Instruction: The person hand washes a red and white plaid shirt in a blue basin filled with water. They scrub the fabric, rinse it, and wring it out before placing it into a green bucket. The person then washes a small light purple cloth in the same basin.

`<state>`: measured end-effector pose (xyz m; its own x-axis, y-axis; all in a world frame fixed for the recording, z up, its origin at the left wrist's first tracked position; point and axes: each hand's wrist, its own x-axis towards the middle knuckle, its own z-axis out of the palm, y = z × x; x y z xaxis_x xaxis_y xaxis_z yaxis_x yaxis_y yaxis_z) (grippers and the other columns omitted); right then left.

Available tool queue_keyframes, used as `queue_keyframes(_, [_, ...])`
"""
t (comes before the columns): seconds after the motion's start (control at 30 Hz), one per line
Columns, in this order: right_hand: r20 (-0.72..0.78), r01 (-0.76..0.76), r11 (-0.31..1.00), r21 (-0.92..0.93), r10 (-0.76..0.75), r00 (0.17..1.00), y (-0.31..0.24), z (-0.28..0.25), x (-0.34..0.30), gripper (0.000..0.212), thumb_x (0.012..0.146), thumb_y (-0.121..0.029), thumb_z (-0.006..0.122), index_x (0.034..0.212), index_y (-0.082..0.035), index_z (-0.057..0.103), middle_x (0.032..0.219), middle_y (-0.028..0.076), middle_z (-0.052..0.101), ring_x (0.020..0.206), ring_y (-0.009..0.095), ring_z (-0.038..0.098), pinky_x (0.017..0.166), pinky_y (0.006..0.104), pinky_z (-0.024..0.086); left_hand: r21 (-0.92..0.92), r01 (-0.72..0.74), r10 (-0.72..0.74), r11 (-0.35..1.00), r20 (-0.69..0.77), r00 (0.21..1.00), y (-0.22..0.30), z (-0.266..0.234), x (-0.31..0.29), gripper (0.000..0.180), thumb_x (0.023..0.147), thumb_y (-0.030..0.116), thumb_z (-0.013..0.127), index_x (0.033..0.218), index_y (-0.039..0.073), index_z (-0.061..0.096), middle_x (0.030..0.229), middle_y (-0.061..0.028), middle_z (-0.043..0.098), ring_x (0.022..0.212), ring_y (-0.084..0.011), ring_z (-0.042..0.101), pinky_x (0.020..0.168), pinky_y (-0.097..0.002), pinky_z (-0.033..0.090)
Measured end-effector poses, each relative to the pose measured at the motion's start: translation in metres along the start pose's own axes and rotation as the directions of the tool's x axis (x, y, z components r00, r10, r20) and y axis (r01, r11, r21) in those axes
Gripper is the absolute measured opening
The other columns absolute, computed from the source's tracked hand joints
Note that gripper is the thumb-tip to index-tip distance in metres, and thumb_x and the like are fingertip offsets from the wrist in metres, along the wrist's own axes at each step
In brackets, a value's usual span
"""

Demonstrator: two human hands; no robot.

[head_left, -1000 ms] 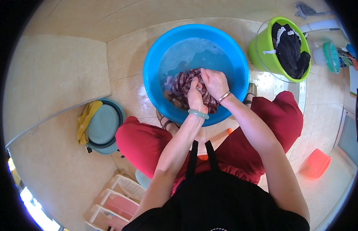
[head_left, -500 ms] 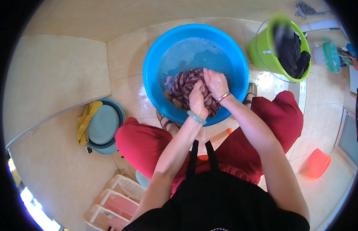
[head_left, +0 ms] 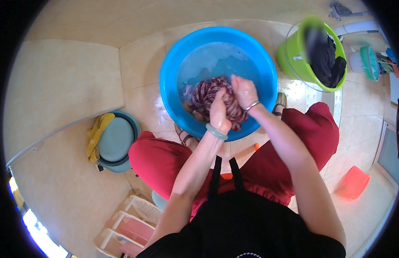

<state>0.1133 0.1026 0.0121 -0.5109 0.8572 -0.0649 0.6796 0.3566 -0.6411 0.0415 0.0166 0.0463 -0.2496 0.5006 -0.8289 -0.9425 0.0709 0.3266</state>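
Inside a large blue basin (head_left: pixel 168 88) of cloudy, sudsy water (head_left: pixel 223 60) lies a wet maroon cloth with pale stripes (head_left: pixel 204 95), bunched up toward the near side. My left hand (head_left: pixel 219 112), with a pale green bangle at its wrist, grips the bunched cloth. Just right of it, my right hand (head_left: pixel 245 91) is closed at the cloth's right edge, a silver bangle at its wrist. Its fingertips are partly hidden from above. A lighter, brownish part of the cloth sits low in the water at the left.
A lime green bucket (head_left: pixel 289 60) with dark clothes (head_left: pixel 326 62) stands right of the basin. To the left are stacked blue-grey basins (head_left: pixel 115 139) with a yellow cloth (head_left: pixel 96 133). A pink tub (head_left: pixel 356 182) lies at right; a white rack (head_left: pixel 143 208) stands lower left.
My right hand has shifted slightly right, away from my left hand. My left hand has moved a little left and nearer to me. The cloth between them has shifted slightly.
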Motion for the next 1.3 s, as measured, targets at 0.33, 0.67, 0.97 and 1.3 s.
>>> queue_keyframes(0.33, [0.14,-0.212,0.291,0.933,0.25,0.958,0.023,-0.11,0.058,0.029,0.09,-0.028,0.062,0.097,0.0,0.065,0.095,0.005,0.066,0.086,0.011,0.06,0.079,0.0249,0.047,0.68,-0.731,0.38,0.051,0.664,0.644,0.062,-0.031,0.005,0.079,0.075,0.042,0.073,0.135,0.003,0.041,0.13,-0.0187,0.049,0.116,-0.0293,0.051,0.098,-0.037,0.04])
queue_keyframes(0.67, [0.288,0.438,0.892,-0.115,-0.392,0.874,0.023,-0.103,0.038,0.056,0.07,-0.01,0.075,0.122,-0.01,0.054,0.105,0.007,0.06,0.105,0.017,0.056,0.085,0.0305,0.048,0.086,-0.507,0.452,0.858,0.342,0.823,0.087,-0.03,0.015,0.038,0.09,0.005,0.046,0.128,0.002,0.049,0.112,-0.0124,0.06,0.099,-0.019,0.059,0.088,-0.0288,0.046])
queue_keyframes(0.97, [0.303,0.036,0.768,0.639,-0.294,0.906,-0.049,-0.059,-0.001,0.043,0.069,-0.003,0.07,0.111,-0.007,0.058,0.108,0.012,0.056,0.096,0.022,0.057,0.085,0.0328,0.048,-0.116,-0.075,0.12,0.99,0.456,0.882,0.071,-0.029,0.005,0.048,0.094,0.03,0.048,0.135,0.007,0.04,0.131,-0.0135,0.049,0.116,-0.0303,0.051,0.1,-0.0458,0.04])
queue_keyframes(1.3, [0.185,0.613,0.73,0.301,-0.676,0.714,-0.125,-0.041,-0.078,0.03,0.079,-0.029,0.068,0.1,-0.009,0.057,0.096,0.01,0.044,0.081,0.022,0.057,0.065,0.0313,0.053,-0.14,0.095,0.042,0.986,0.749,0.662,0.058,-0.037,0.0,0.029,0.095,0.034,0.048,0.111,0.01,0.05,0.107,-0.0082,0.05,0.1,-0.0254,0.051,0.087,-0.0381,0.042])
